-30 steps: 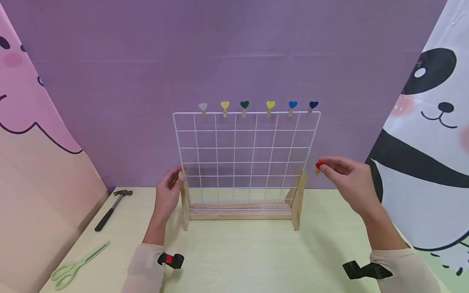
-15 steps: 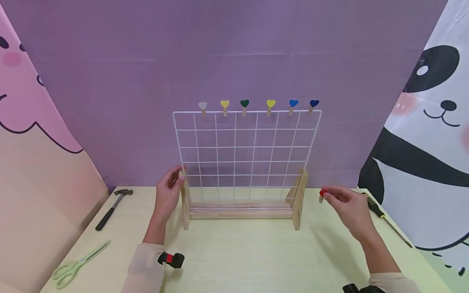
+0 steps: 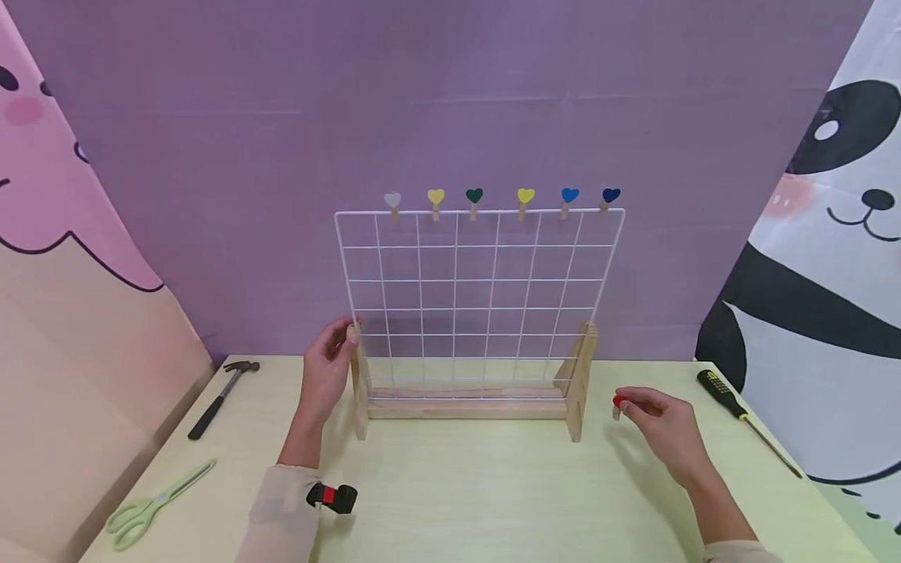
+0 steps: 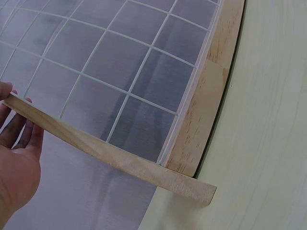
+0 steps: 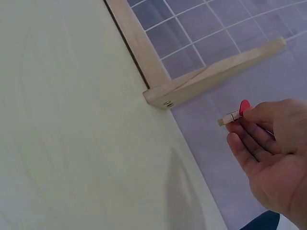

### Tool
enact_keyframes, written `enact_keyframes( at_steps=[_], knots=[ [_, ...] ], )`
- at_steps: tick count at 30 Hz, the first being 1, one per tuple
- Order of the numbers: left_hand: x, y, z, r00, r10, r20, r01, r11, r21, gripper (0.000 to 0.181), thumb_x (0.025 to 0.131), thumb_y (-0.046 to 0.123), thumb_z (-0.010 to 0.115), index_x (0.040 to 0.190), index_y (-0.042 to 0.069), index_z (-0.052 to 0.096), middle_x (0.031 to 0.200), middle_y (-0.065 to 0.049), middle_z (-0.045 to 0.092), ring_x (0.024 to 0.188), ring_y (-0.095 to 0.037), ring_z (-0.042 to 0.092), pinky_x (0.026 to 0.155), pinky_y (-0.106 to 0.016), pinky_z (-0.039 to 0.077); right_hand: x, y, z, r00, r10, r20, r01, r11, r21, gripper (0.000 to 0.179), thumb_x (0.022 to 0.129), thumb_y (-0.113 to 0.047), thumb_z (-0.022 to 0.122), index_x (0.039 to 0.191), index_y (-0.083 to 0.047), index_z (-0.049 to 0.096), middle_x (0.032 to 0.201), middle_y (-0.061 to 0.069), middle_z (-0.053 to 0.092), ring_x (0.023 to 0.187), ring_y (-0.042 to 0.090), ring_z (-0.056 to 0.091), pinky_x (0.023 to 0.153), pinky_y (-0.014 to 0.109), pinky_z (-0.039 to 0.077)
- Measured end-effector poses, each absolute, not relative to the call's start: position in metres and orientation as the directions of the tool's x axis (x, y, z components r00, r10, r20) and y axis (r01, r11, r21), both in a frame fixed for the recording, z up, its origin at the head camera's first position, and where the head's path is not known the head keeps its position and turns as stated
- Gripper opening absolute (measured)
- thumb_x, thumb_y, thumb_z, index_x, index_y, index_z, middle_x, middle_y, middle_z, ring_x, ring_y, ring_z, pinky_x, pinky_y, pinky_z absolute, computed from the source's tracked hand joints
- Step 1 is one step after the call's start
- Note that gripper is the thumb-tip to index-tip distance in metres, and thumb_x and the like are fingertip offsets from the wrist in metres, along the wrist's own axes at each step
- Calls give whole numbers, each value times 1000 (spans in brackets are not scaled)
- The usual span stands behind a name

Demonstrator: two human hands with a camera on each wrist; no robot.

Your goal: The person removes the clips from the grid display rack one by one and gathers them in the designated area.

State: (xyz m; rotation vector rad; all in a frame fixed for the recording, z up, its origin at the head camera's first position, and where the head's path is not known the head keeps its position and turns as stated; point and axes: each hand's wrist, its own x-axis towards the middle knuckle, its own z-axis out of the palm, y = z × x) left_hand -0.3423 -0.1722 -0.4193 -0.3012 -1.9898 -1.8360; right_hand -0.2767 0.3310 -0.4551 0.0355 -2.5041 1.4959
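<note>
A white wire grid (image 3: 455, 280) stands upright in a wooden stand (image 3: 468, 409) in the middle of the table. Several small heart clothespins are clipped along its top wire, from a white one (image 3: 393, 201) on the left to a navy one (image 3: 611, 195) on the right. My left hand (image 3: 327, 374) grips the top of the stand's left upright (image 4: 110, 153), thumb on one side and fingers on the other. Between thumb and fingers of my right hand (image 3: 667, 432) is a wooden clothespin (image 5: 230, 118) with a red heart, held above the table, right of the stand.
On the left side of the table lie a claw hammer (image 3: 218, 403) and green scissors (image 3: 158, 507). A screwdriver (image 3: 742, 414) lies along the right edge. Behind everything hangs a purple backdrop (image 3: 479, 102), with a panda picture (image 3: 838, 313) at the right.
My right hand has come down with the red-heart clothespin from beside the grid to lower over the table, uncovering the screwdriver. The left hand keeps its grip on the upright.
</note>
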Motion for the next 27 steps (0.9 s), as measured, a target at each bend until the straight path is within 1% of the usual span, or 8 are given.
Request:
enact_keyframes(
  at_steps=[3,5,10,13,17,20,24,27],
  knots=[
    [-342,-172,-419,-892,-119,436,424,112,899,35,105,9,59,140,5,60,142,-16,63,126,-13,60,101,-8,47,-278,333,-461,-977,103,189,-119,476,-872,37,101,-16,67,129,8,65,100,-13,78,91,-5,71,80,7,54],
    [-342,-172,-419,-891,-118,438,425,119,897,35,105,9,58,140,5,60,142,-17,63,127,-14,60,102,-8,47,-279,334,-465,-977,107,182,-112,466,-878,35,100,-13,67,129,8,66,101,-10,79,91,-4,71,79,8,54],
    [-343,-172,-420,-890,-117,441,426,133,895,36,105,10,58,141,6,60,142,-15,63,131,-19,59,102,-8,46,-283,335,-475,-981,107,160,-89,485,-870,33,99,-8,68,127,8,67,106,6,80,88,-7,69,77,10,56],
    [-342,-172,-419,-893,-117,435,421,125,898,36,105,10,58,141,7,59,142,-15,63,132,-22,59,102,-8,46,-285,334,-480,-986,101,131,-63,503,-862,32,99,-8,67,127,7,68,109,12,80,87,-7,68,77,12,56],
    [-342,-172,-419,-894,-118,432,419,118,900,36,105,10,58,141,7,59,142,-15,63,130,-20,59,101,-7,47,-286,334,-485,-991,98,85,-23,514,-858,33,99,-10,68,127,6,68,108,11,80,86,-5,68,76,14,56],
    [-342,-172,-420,-893,-117,434,422,119,899,36,105,10,59,140,6,60,141,-15,64,126,-15,60,100,-7,47,-287,334,-487,-993,97,67,-7,519,-855,33,98,-11,69,126,6,69,108,11,79,85,-5,68,75,14,56],
    [-342,-172,-420,-891,-118,439,426,123,896,36,105,11,59,140,7,59,141,-14,64,121,-6,60,100,-8,48,-288,334,-489,-993,87,75,-20,512,-859,32,99,-10,68,126,6,69,110,13,78,86,-5,68,76,14,56],
    [-341,-172,-420,-890,-118,441,426,134,895,36,105,11,59,141,7,59,141,-13,64,123,-8,60,101,-8,47,-289,334,-491,-993,74,91,-42,498,-866,32,98,-8,68,126,7,68,109,11,78,86,-5,68,76,14,57]
  ],
)
